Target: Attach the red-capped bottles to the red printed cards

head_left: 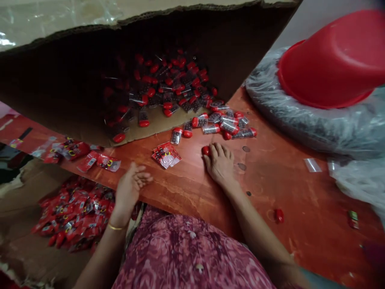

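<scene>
On the red-brown table (189,176), it's the right hand (221,162) at work, palm down, fingers bent and slightly spread, and right at the thumb and index finger sits a red piece (206,151), touching them! Whether it's pinched or merely pressed to the wood, I cannot tell; the hand covers the rest. Over to the left hand (132,184), hovering by the near edge, fingers loosely curled and apart, with nothing visible in its grasp, a gold bangle (116,227) at the wrist. Between the two, slightly farther out, lies a fanned stack of red printed cards (166,155). Just beyond the right hand, clear tubes with red ends (230,125) pile up, spilling from the mouth of a big cardboard box (141,134), where plenty more lie jumbled in shadow! Down at lower left, a second carton (18,224) brims with red packets (81,212), and a few more packets (99,161) rest along the table edge above it. Out right, a red bucket (331,64) leans upside down on a plastic-wrapped ring (294,116).
</scene>
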Available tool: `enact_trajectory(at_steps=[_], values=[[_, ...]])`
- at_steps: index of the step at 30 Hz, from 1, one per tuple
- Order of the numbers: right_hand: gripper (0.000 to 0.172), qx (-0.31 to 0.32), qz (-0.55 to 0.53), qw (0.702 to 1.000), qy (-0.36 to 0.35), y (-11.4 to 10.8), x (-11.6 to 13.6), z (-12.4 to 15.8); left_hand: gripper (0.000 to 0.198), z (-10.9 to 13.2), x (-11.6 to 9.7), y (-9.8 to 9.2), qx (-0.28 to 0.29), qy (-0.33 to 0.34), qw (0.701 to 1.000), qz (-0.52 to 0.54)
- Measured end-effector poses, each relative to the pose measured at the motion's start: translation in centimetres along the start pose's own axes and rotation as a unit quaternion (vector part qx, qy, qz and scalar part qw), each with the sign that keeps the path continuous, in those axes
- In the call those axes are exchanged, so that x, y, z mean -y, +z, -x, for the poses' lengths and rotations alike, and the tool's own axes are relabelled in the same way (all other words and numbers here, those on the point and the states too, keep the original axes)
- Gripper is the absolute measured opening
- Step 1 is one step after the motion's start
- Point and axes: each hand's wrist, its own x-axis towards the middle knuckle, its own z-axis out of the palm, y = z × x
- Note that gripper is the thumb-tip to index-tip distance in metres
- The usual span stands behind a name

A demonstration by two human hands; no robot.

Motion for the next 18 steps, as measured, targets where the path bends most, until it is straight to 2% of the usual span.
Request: enact_trajectory(at_steps=[2, 4, 6, 8, 10, 13, 18], values=[[0.046, -0.005, -0.004, 1.0, -0.014, -0.1, 0.7, 2.3, 0.031, 0.3, 0.9, 1.6, 0.026, 0.139, 0.979, -0.144], [0.046, -0.016, -0.018, 1.0, -0.019, 0.0, 1.1, 4.0, 0.027, -0.2, 1.0, 3.1, 0.041, 0.304, 0.91, -0.279], [0.046, -0.029, -0.035, 0.999, -0.02, 0.3, 1.1, 4.9, 0.027, -1.4, 0.5, 4.3, 0.061, 0.396, 0.829, -0.39], [0.046, -0.039, -0.048, 0.998, -0.023, 0.7, 0.9, 5.2, 0.027, -2.7, 0.1, 4.9, 0.084, 0.414, 0.777, -0.467], [0.046, -0.045, -0.057, 0.997, -0.027, 1.0, 0.8, 5.3, 0.023, -3.5, 0.1, 5.2, 0.097, 0.406, 0.751, -0.511], [0.046, -0.051, -0.063, 0.996, -0.03, 1.1, 0.8, 5.1, 0.02, -3.7, 0.7, 5.2, 0.081, 0.415, 0.736, -0.528], [0.045, -0.072, -0.063, 0.995, -0.005, 0.7, 1.3, 5.2, 0.024, -3.2, 1.6, 5.3, 0.058, 0.434, 0.735, -0.517]])
